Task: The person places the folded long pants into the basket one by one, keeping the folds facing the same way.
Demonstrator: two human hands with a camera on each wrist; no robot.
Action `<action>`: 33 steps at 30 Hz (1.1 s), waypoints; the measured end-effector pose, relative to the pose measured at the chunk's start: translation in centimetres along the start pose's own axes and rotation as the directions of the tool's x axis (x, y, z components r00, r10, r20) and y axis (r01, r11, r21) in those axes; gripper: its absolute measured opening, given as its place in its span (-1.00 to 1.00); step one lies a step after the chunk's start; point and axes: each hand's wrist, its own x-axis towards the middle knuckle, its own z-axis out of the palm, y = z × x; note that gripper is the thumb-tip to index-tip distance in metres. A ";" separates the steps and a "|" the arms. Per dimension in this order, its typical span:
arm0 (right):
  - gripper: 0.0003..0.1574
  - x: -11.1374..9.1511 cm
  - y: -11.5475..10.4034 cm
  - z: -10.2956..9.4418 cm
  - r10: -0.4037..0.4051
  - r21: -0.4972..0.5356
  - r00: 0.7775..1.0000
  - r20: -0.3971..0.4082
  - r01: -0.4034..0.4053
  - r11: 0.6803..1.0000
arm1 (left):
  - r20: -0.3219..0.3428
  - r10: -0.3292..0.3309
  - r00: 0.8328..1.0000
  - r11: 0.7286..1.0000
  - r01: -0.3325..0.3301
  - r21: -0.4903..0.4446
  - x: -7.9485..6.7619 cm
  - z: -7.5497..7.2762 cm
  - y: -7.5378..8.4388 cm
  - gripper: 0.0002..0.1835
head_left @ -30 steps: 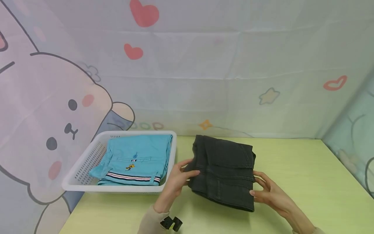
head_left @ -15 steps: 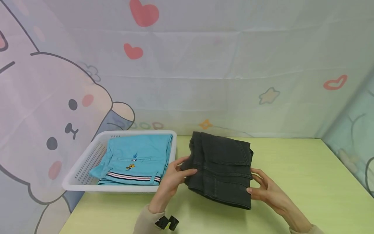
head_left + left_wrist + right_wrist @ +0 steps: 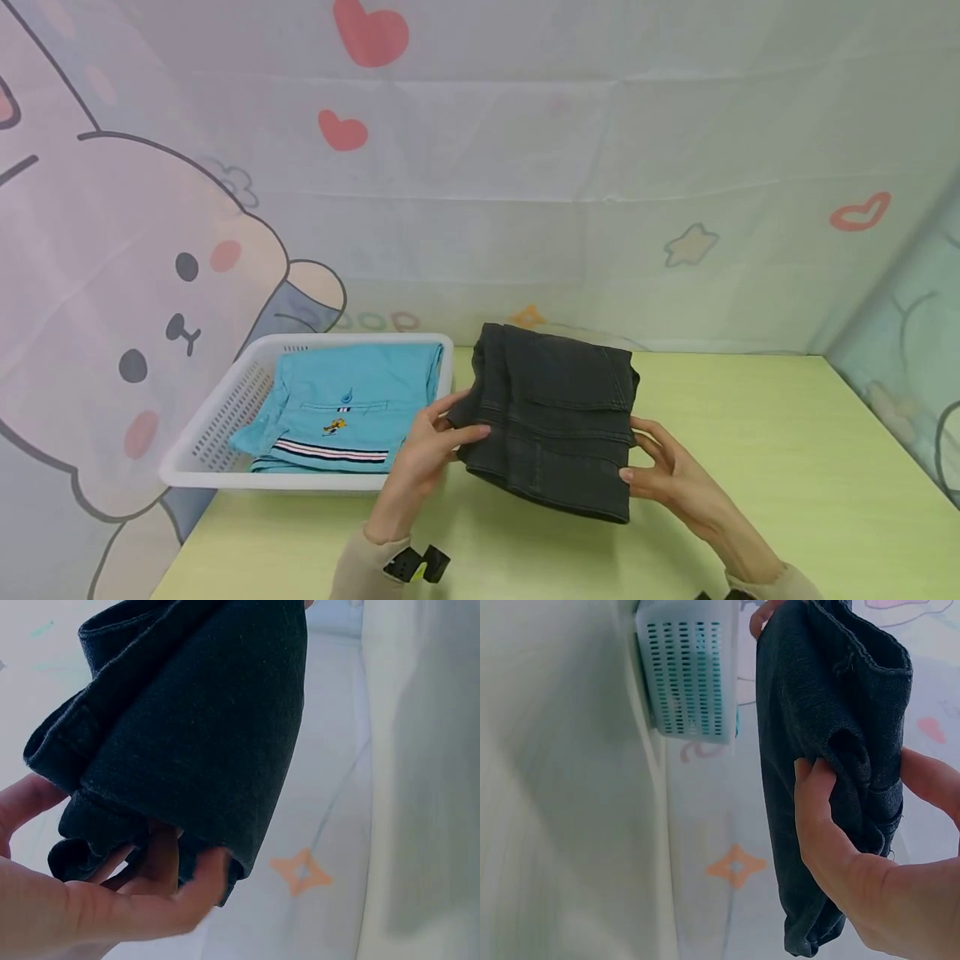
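Note:
A folded pair of dark grey jeans [image 3: 558, 417] is held up off the table between both hands. My left hand [image 3: 431, 442] grips its left side, thumb on top and fingers beneath; in the left wrist view the fingers [image 3: 202, 889] curl under the folded layers. On the opposite side my right hand [image 3: 671, 479] pinches the edge, with the thumb on the upper face. The right wrist view shows the bundle's layered edge between thumb and fingers [image 3: 821, 825]. To the left, light blue folded trousers [image 3: 348, 392] with a striped waistband lie in a white basket [image 3: 195, 481].
The basket stands at the table's left, close to the left forearm. A pale green table [image 3: 787, 433] stretches to the right. Behind it hangs a cartoon-printed cloth backdrop [image 3: 600, 167], which meets the table's far edge. A dark wristband device [image 3: 416, 565] sits on the left wrist.
Both hands have carried the folded jeans a little to the left and upward, closer to the basket. The grip looks the same, and the blue trousers have not moved.

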 end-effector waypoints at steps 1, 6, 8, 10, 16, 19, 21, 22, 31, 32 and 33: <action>-0.12 0.1 -0.1 0.1 -0.005 0.001 1.000 -0.001 0.005 1.000 | 0.001 -0.003 1.000 1.000 0.003 0.000 0.0 -0.1 0.1 -0.36; -0.12 0.6 -0.4 0.6 -0.029 -0.002 1.000 0.008 0.029 1.000 | 0.003 -0.011 1.000 1.000 0.012 -0.016 -0.2 -0.7 0.7 -0.36; -0.12 0.8 -0.5 0.7 -0.038 -0.002 0.999 0.013 0.038 0.999 | 0.000 -0.015 1.000 1.000 0.015 -0.021 -0.3 -0.9 0.8 -0.35; -0.12 1.0 -0.6 0.9 -0.044 -0.001 0.999 0.016 0.044 0.999 | -0.004 -0.020 1.000 1.000 0.020 -0.023 -0.3 -1.2 0.8 -0.35; -0.09 1.5 -0.8 1.5 -0.044 -0.001 0.999 0.016 0.044 0.999 | -0.005 -0.017 1.000 0.999 0.017 -0.031 -0.2 -1.9 1.1 -0.36; -0.08 1.8 -1.0 1.8 -0.039 -0.003 0.999 0.008 0.039 0.999 | -0.004 -0.013 1.000 1.000 0.013 -0.017 -0.3 -2.4 1.4 -0.36; -0.07 2.0 -1.2 2.1 -0.039 0.000 0.999 0.007 0.039 0.999 | -0.002 -0.013 1.000 1.000 0.013 -0.013 -0.4 -2.7 1.6 -0.36; -0.06 2.0 -1.2 2.2 -0.043 -0.002 0.999 0.011 0.043 0.999 | -0.002 -0.013 1.000 1.000 0.013 -0.004 -0.5 -2.9 1.7 -0.36; -0.05 3.0 -1.5 3.3 -0.068 0.026 0.997 0.034 0.067 0.997 | 0.028 -0.003 1.000 1.000 0.002 0.030 -1.0 -4.7 2.1 -0.30; -0.05 3.0 -1.5 3.4 -0.071 0.026 0.997 0.038 0.070 0.997 | 0.031 0.001 1.000 1.000 -0.001 0.031 -1.0 -4.9 2.1 -0.30; -0.05 3.1 -1.5 3.6 -0.072 0.024 0.997 0.040 0.071 0.997 | 0.033 0.003 0.999 0.999 -0.004 0.033 -1.0 -5.0 2.0 -0.30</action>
